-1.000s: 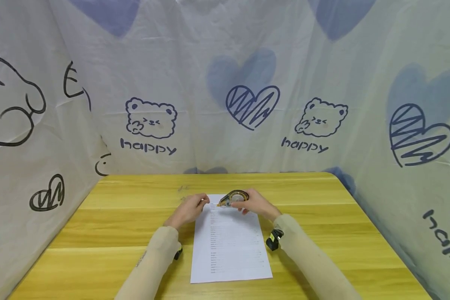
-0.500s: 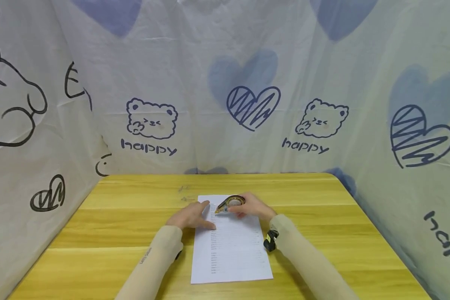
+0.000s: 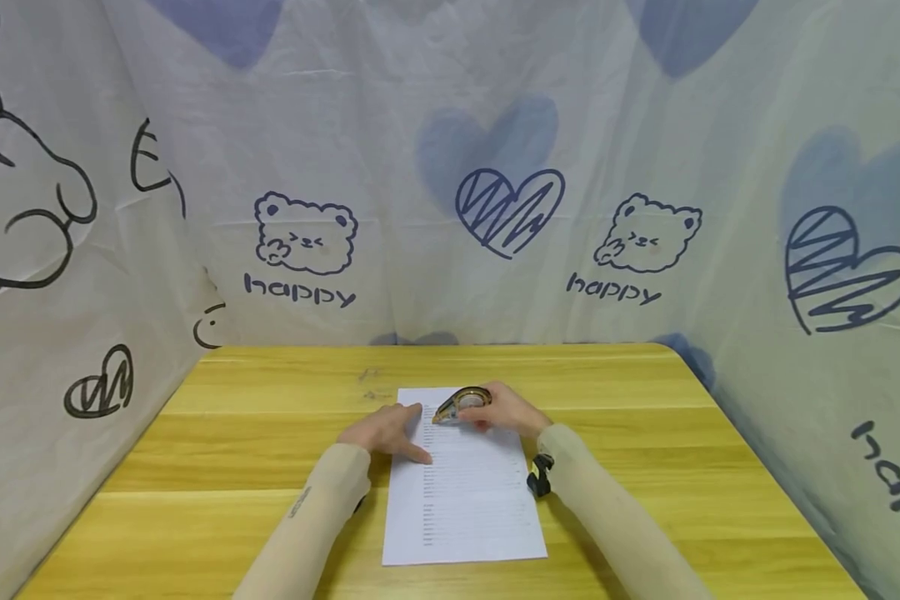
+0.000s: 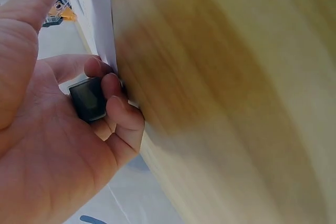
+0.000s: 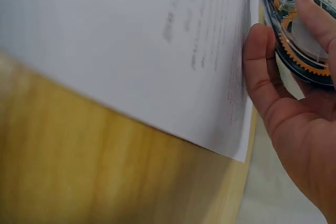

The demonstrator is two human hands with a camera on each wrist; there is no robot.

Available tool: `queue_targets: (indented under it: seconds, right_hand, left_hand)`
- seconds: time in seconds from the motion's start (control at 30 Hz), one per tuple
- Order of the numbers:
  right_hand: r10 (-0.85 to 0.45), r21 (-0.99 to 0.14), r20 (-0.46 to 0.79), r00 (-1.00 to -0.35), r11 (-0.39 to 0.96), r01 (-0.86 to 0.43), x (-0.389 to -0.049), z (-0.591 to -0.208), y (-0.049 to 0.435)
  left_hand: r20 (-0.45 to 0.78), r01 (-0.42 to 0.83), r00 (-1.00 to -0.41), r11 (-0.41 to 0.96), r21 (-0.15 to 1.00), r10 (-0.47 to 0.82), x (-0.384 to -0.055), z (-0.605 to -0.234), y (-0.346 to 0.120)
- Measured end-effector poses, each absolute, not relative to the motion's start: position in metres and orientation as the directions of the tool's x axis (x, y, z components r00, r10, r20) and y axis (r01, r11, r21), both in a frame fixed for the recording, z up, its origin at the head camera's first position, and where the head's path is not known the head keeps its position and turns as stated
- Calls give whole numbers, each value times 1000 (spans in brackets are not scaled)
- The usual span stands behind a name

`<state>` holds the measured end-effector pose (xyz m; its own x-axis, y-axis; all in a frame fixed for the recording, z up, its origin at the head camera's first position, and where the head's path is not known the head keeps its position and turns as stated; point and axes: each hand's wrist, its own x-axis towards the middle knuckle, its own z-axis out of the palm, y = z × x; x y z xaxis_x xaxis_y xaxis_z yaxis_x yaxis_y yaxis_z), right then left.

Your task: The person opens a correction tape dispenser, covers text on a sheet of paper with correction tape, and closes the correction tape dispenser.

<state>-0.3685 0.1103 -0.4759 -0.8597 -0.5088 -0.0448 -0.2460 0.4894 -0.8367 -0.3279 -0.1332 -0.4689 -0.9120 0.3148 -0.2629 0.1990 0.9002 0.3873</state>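
Note:
A printed sheet of paper point(image 3: 480, 517) lies on the table, its text in a column near the left edge. My right hand point(image 3: 512, 410) grips a see-through correction tape point(image 3: 467, 402) with an orange gear wheel, its tip right at the upper text lines. My left hand point(image 3: 381, 432) rests on the sheet's upper left edge, thumb and index finger spread apart. Seen from the left wrist, a small dark cap-like piece point(image 4: 88, 99) sits in the palm, with the other fingers point(image 4: 123, 114) curled round it.
The yellow wood-grain table point(image 3: 195, 467) reaches round the sheet on all sides. A pale cloth point(image 3: 405, 275) printed with hearts and bears hangs behind it and along both sides. Dark faint marks point(image 3: 371, 375) show on the tabletop beyond the left hand.
From a curled pose at the sheet's top left, my left hand has spread thumb and index finger over the paper. The correction tape has come down and tilted toward the text lines.

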Motion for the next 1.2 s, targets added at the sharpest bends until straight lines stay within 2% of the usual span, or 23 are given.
queue_targets:
  seconds: [0.7, 1.2]
  right_hand:
    - [-547, -833, -30, -837, 476, -281, -377, -481, 110]
    - [-555, -756, -79, -828, 575, -313, -380, -474, 109]
  left_hand:
    - [-282, 163, -914, 901, 403, 291, -330, -465, -133]
    - [-286, 142, -918, 900, 412, 275, -330, -469, -133]
